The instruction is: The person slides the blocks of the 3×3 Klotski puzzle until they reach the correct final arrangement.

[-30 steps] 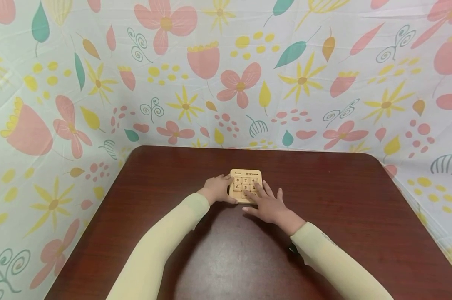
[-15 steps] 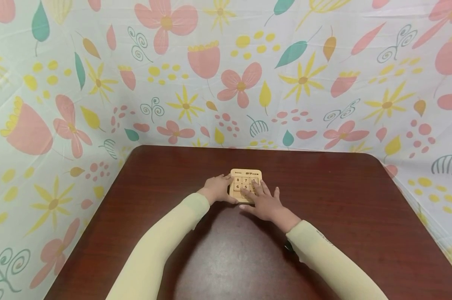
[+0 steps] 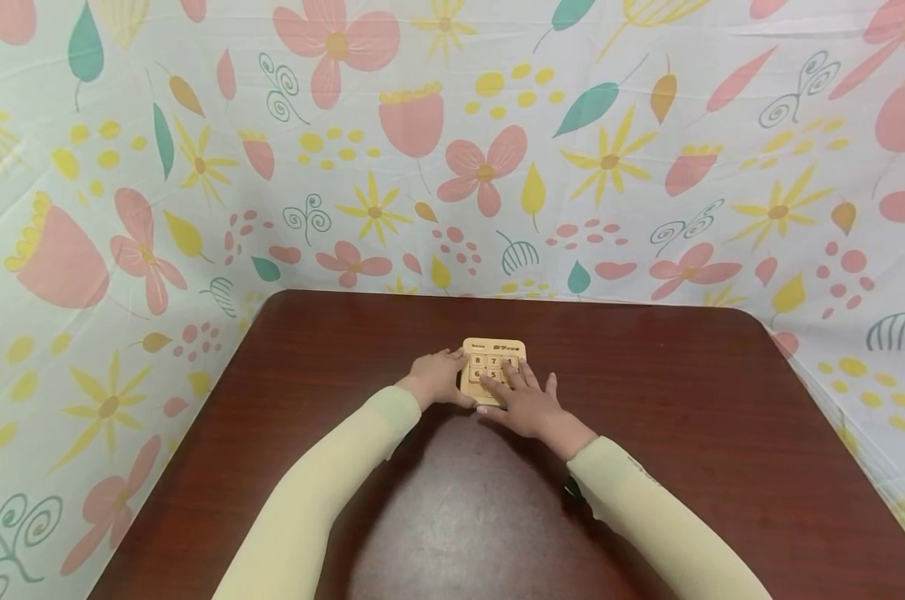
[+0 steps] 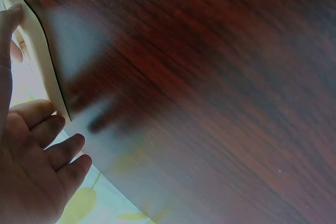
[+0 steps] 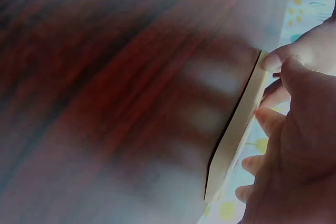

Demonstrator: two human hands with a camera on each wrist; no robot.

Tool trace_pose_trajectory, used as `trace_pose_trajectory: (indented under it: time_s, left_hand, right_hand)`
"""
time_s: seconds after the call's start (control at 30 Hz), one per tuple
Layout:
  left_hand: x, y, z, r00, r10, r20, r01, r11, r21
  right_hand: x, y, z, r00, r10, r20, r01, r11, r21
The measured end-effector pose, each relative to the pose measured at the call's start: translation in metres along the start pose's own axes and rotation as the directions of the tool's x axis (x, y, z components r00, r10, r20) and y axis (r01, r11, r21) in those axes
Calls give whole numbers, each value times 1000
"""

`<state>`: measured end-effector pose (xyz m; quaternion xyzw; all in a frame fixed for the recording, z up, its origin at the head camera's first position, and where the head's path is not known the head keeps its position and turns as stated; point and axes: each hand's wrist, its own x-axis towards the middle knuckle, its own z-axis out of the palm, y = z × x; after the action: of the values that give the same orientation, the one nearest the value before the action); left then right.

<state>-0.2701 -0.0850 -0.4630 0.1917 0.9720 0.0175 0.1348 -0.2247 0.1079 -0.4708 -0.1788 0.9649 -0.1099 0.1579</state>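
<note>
Left hand [image 3: 436, 378], placed as before, thumb and fingers holding the left side of a wooden board [image 3: 488, 344] on the brown table [image 3: 647, 375]. Number tiles [image 3: 493, 361], lower-right ones now hidden beneath the right hand [image 3: 531, 408], fingers spread, gripping nothing, shifted slightly leftward; floral cloth [image 3: 452, 150] behind.

A wooden number board [image 3: 490, 342] sits hemmed in on a dark table [image 3: 662, 358], its left side blocked by the left hand [image 3: 433, 377] and its lower-right tiles covered by the right hand [image 3: 533, 411], leaving the top strip and upper-left tiles reachable from the far side. Bare tabletop stretches widely beyond either hand. Two sleeves [image 3: 310, 483] flank the open wedge in front; floral cloth [image 3: 490, 225] walls off the rear.
</note>
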Motion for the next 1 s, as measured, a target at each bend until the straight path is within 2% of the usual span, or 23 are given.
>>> trace_pose_trajectory:
  time_s: [0.37, 1.0]
  left_hand:
    - [7, -2, 3, 1000, -11, 28, 10, 1000, 8]
    - [0, 1, -1, 1000, -7, 25, 7, 1000, 7]
  right_hand:
    - [0, 0, 1, 1000, -1, -20, 1, 1000, 6]
    - [-4, -2, 0, 1000, 6, -2, -6, 1000, -5]
